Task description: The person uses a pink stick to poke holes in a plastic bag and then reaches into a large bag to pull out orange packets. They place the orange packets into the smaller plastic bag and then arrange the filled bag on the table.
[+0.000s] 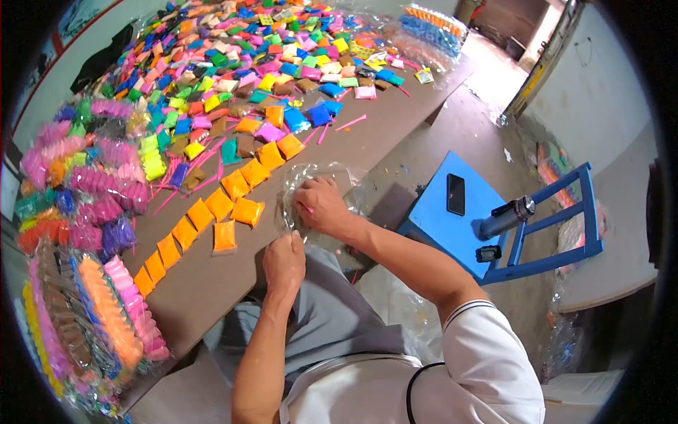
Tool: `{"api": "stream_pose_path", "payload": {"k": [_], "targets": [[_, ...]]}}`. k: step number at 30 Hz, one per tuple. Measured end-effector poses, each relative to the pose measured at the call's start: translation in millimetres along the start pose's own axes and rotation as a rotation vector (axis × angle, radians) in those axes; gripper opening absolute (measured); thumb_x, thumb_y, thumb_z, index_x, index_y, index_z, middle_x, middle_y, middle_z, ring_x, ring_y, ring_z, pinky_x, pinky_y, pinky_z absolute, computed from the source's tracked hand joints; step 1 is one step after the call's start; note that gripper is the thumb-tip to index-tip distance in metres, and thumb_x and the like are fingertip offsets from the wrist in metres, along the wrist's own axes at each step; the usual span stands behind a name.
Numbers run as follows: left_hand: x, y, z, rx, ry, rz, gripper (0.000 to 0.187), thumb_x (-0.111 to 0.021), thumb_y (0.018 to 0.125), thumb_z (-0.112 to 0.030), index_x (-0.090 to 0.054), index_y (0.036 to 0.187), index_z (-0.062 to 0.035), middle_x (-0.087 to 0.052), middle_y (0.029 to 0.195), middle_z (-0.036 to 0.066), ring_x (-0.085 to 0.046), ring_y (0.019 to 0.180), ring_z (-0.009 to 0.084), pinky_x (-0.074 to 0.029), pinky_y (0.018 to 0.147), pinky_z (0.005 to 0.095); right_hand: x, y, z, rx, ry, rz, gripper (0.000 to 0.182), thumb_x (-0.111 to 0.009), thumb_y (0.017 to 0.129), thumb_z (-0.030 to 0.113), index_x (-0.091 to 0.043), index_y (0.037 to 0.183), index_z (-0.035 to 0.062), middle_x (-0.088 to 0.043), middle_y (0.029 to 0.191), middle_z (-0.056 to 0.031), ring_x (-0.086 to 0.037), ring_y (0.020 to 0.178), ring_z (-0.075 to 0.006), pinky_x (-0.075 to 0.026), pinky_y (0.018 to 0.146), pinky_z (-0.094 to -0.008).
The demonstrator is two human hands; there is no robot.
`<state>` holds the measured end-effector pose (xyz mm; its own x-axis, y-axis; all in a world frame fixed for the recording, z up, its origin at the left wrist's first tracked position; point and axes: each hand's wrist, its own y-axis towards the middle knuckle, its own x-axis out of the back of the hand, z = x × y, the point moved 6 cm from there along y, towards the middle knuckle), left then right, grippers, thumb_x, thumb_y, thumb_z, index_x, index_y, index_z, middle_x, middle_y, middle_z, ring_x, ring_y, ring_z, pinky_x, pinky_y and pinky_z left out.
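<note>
A crinkled clear plastic bag (339,172) lies at the table's near edge, in front of my body. My right hand (321,203) is over it with fingers curled into the plastic; a bit of pink shows at the fingers. Just below, my left hand (284,263) is closed in a fist at the bag's lower edge, thumb on top. What lies inside its fingers is mostly hidden. Left of my hands, several orange packets (235,184) form a slanting row on the table. Two more orange packets (224,237) sit out of line, nearest my hands.
A large heap of small coloured packets (233,56) covers the table's far part, with pink sticks (351,122) scattered around. Bundled packets in clear bags (106,297) pile along the left. At right, a blue chair (441,212) carries a phone (455,194) and a bottle (505,218).
</note>
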<state>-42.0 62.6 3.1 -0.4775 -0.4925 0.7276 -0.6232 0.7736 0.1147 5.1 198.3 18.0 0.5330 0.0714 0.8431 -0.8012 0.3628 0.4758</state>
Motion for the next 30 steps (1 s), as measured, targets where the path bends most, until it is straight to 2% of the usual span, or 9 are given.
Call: {"api": "stream_pose_path", "payload": {"k": [4, 6, 10, 12, 17, 24, 26, 28, 30], "targets": [[1, -4, 0, 0.045, -0.026, 0.04, 0.039, -0.049, 0.097, -0.028, -0.067, 0.077, 0.002, -0.063, 0.074, 0.027, -0.062, 0.075, 0.0463, -0.047, 0.068, 0.0531, 10, -14, -19, -0.139, 0.703, 0.139, 0.015, -0.073, 0.077, 0.019, -0.071, 0.086, 0.0067, -0.069, 0.088, -0.0116, -0.061, 0.094, -0.0321, -0.048, 0.08, -0.042], [1, -9, -2, 0.025, -0.03, 0.027, 0.04, -0.049, 0.097, -0.028, -0.067, 0.077, 0.0017, -0.064, 0.074, 0.026, -0.062, 0.076, 0.046, -0.047, 0.068, 0.0519, 52, -31, -13, -0.466, 1.092, 0.094, 0.013, -0.072, 0.081, 0.015, -0.07, 0.088, 0.0044, -0.07, 0.089, -0.0142, -0.062, 0.098, -0.0342, -0.05, 0.08, -0.0395], [2, -9, -7, 0.008, -0.065, 0.031, 0.041, -0.049, 0.097, -0.031, -0.067, 0.078, 0.0013, -0.064, 0.073, 0.023, -0.063, 0.073, 0.0423, -0.047, 0.067, 0.0491, 97, -66, 25, 0.171, 0.6, -0.01, 0.014, -0.072, 0.08, 0.018, -0.07, 0.083, 0.0044, -0.061, 0.122, -0.02, -0.054, 0.119, -0.0374, -0.043, 0.098, -0.0477], [2, -7, -10, 0.01, -0.071, 0.048, 0.042, -0.049, 0.097, -0.032, -0.067, 0.078, 0.0013, -0.064, 0.071, 0.021, -0.064, 0.07, 0.0394, -0.048, 0.066, 0.0473, 90, -82, 41, 0.143, 0.402, 0.043, 0.013, -0.07, 0.078, 0.018, -0.07, 0.081, 0.0051, -0.054, 0.131, -0.0209, -0.049, 0.125, -0.0384, -0.038, 0.103, -0.0509], [-9, -14, 11, 0.317, -0.545, 0.214, 0.047, -0.051, 0.099, -0.039, -0.06, 0.072, -0.0011, -0.049, 0.057, 0.002, -0.047, 0.051, 0.0111, -0.037, 0.048, 0.0281, 55, -97, 53, 0.05, 0.05, 0.085, 0.014, -0.065, 0.075, 0.016, -0.07, 0.083, 0.0059, -0.043, 0.144, -0.0212, -0.037, 0.136, -0.0388, -0.028, 0.112, -0.0544], [5, -32, -22, 0.372, -0.756, 0.294, 0.046, -0.052, 0.1, -0.039, -0.055, 0.071, -0.0041, -0.043, 0.057, -0.003, -0.04, 0.05, 0.0053, -0.029, 0.044, 0.0223, 62, -103, 57, 0.122, 0.228, -0.035, 0.011, -0.071, 0.079, 0.014, -0.067, 0.085, 0.0052, -0.057, 0.13, -0.016, -0.054, 0.119, -0.0323, -0.041, 0.1, -0.0481], [6, -33, -29, 0.298, -0.755, 0.289, 0.046, -0.052, 0.1, -0.04, -0.054, 0.071, -0.0051, -0.042, 0.057, -0.004, -0.037, 0.048, 0.0048, -0.027, 0.042, 0.0216, 56, -108, 55, -0.043, 0.817, 0.051, 0.012, -0.069, 0.08, 0.01, -0.066, 0.088, 0.0019, -0.063, 0.116, -0.0165, -0.06, 0.107, -0.0337, -0.046, 0.091, -0.0458], [8, -33, -38, 0.222, -0.754, 0.29, 0.046, -0.053, 0.099, -0.042, -0.053, 0.071, -0.0061, -0.041, 0.057, -0.004, -0.034, 0.047, 0.0044, -0.024, 0.041, 0.0208, 65, -108, 56, -0.016, 0.772, -0.074, 0.011, -0.067, 0.086, 0.01, -0.065, 0.088, -0.0001, -0.066, 0.104, -0.0171, -0.063, 0.097, -0.0319, -0.049, 0.085, -0.04], [13, -35, -48, 0.172, -0.703, 0.301, 0.046, -0.053, 0.1, -0.041, -0.052, 0.07, -0.0063, -0.04, 0.057, -0.004, -0.034, 0.047, 0.0044, -0.024, 0.041, 0.021, 52, -114, 44, -0.255, 1.174, 0.055, 0.012, -0.066, 0.088, 0.01, -0.065, 0.086, -0.0015, -0.068, 0.095, -0.015, -0.063, 0.093, -0.0286, -0.048, 0.085, -0.0381]]}}
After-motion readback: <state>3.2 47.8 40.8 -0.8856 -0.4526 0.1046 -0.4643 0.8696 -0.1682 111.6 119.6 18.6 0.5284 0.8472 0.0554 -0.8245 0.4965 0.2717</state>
